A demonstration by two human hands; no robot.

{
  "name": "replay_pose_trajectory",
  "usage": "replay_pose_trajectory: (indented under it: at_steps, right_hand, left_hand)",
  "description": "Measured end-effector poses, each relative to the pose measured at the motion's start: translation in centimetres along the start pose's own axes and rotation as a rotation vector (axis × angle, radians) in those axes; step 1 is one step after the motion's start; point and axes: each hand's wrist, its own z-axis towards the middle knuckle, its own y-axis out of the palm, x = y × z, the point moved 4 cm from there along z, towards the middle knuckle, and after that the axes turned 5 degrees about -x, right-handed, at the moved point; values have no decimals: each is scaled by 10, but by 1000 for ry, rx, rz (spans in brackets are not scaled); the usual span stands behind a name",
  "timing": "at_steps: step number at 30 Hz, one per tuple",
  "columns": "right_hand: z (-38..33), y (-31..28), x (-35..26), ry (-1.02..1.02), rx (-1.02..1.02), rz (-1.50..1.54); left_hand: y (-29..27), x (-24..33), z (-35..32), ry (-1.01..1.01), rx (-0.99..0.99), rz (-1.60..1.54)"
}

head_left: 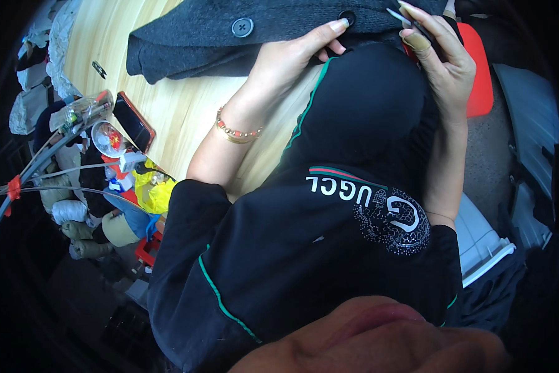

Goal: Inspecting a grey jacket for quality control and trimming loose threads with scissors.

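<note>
A dark grey knit garment [192, 37] with large dark buttons lies across the far part of the table. My left hand [292, 59] pinches its near edge, thumb beside a black button [348, 18] and other fingers partly beneath the cloth. Another dark button [242, 27] shows farther left on the garment. To the right, my right hand [444, 62] is closed round a slender thing with a pale pointed tip [399, 16]; its kind is hard to make out. One finger of that hand wears a tan covering [417, 41].
The pale wooden table [167, 102] carries a small black clip-like object [99, 69], a phone in a red case [134, 122] and clear plastic cups [108, 138]. A yellow bag [154, 191] and thread cones [71, 211] are at left. A red seat [476, 74] and pale bin [481, 242] stand right.
</note>
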Motion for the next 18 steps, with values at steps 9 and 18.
replay_pose_trajectory:
  at_steps: [9, 18]
  right_hand:
    - [39, 54, -47, 657, -368, -1423]
    - [50, 62, -39, 619, -606, -1516]
  left_hand:
    - [9, -10, 28, 40, -233, -422]
    - [30, 2, 14, -2, -179, -425]
